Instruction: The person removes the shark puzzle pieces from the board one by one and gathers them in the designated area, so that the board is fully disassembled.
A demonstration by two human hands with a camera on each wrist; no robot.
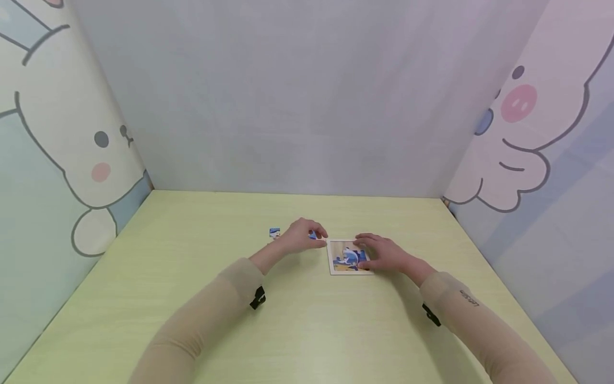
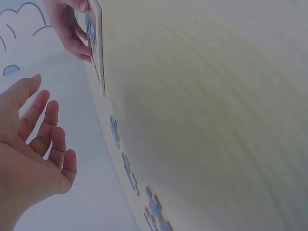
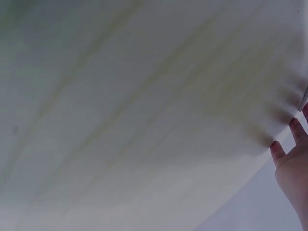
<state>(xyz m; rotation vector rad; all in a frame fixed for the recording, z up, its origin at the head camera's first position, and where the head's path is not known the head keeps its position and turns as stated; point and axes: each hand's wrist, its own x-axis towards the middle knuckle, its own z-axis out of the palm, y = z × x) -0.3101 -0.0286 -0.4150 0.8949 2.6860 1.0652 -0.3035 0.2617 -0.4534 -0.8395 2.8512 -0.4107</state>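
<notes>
A: How many hands do we see, and how do they stand?

B: Two, apart from each other. The left hand holds nothing; its wrist view shows us thumb and fingers loosely bent, with gaps between. The right hand spreads thumb and fingers over the right side of one framed puzzle; we cannot tell how firmly they press.

A: So the puzzle lies between them?

B: Just right of the left fingertips, yes, and partly under the right hand. We see a flat, squarish board with a white border, a blue-and-white figure and a plain tan patch. The right hand hides part of its right side.

A: And the loose pieces?

B: We count at least four from the left wrist: thin, knobbly-edged, mostly blue. The group farthest from the puzzle is crowded and cut off, so our count stops there. From the head, we make out one beyond the left wrist and a glimpse behind the left fingers.

A: What carries it all?

B: One pale yellow-green surface, faintly streaked. Two beige sleeves reach across it. From the right wrist, we get only some right fingers and a sliver of the puzzle.
</notes>
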